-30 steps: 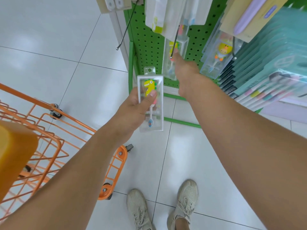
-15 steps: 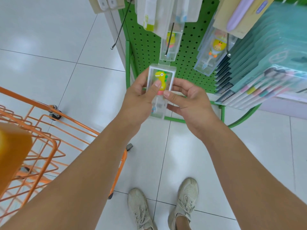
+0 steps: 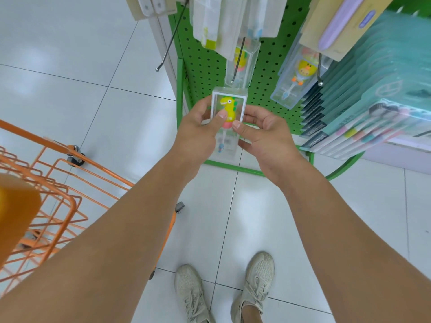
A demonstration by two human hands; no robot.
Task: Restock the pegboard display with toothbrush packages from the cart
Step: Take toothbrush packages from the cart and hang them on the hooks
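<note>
Far left, an orange wire cart [image 3: 58, 183] stands on white floor tile, an amber block [image 3: 16, 213] blurred at its near corner; bare tile lies between the cart's rim & the display base.

Centre: a person holds a clear toothbrush package [image 3: 228, 113] w/ both hands in front of a green pegboard [image 3: 205, 66]. The left hand [image 3: 198, 134] grips the pkg's left edge, thumb pressed on the front face, fingers curled behind. The right hand [image 3: 268, 136] pinches the right edge, thumb tip on the front, fingers wrapped to the back. The pkg's long axis runs roughly top-to-bottom in view, tilted away from the person: its top end w/ a yellow dinosaur handle points up toward the board, brush head points down toward the floor. The top edge sits just below the ball tip of a metal hook [image 3: 238, 61], near but apart; whether the hang tab has met the hook — cannot tell. One similar clear pkg [image 3: 242, 59] hangs on that hook.

Left of it, a bare hook [image 3: 171, 36] juts out over the tile, w/ open room beneath. Right of centre, a duck-handled brush pkg [image 3: 300, 75] hangs on the next hook, just beside the centre column. Far right, a dense row of teal multi-brush packs [image 3: 373, 94] fans outward, its lower corner close to the right wrist. Two pale sneakers [image 3: 224, 292] show at bottom, on the tile.
</note>
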